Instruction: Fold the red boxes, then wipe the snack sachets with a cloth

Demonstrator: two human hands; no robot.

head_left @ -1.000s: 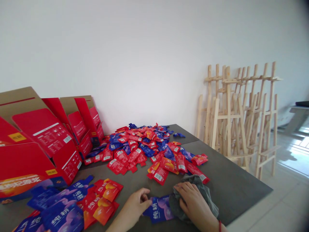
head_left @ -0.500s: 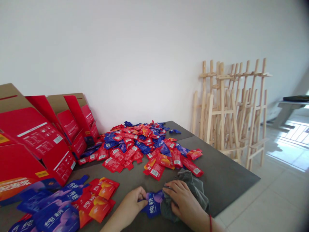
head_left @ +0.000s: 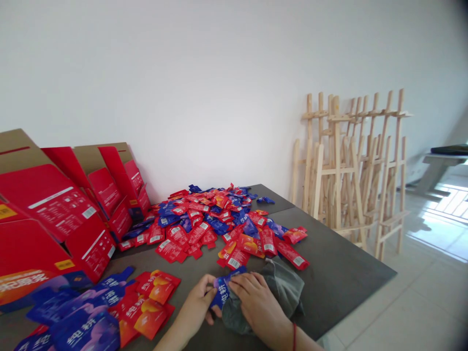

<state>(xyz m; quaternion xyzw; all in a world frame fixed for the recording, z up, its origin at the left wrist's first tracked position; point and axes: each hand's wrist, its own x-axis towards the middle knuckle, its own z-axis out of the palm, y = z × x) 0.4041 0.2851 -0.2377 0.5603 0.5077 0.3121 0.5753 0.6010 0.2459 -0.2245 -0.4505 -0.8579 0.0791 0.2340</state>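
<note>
Between my hands near the table's front is a blue pouch (head_left: 221,292) with white lettering and a spout-like end. My left hand (head_left: 202,303) grips the pouch's left edge between thumb and fingers. A grey-green cloth (head_left: 283,285) lies bunched under my right hand (head_left: 254,298), whose fingers press it onto the pouch. The cloth hides the pouch's right part. Left of my hands lie red pouches (head_left: 158,287) and overlapping blue pouches (head_left: 93,331).
A large mixed heap of red and blue pouches (head_left: 204,209) covers the back of the dark table (head_left: 351,278). Open red cartons (head_left: 40,243) stand on the left. Wooden easels (head_left: 336,170) lean by the wall beyond the table's right edge.
My right hand and the cloth have moved left over the pouch, covering more of it. The pouch has tilted, and my left hand has shifted slightly with it.
</note>
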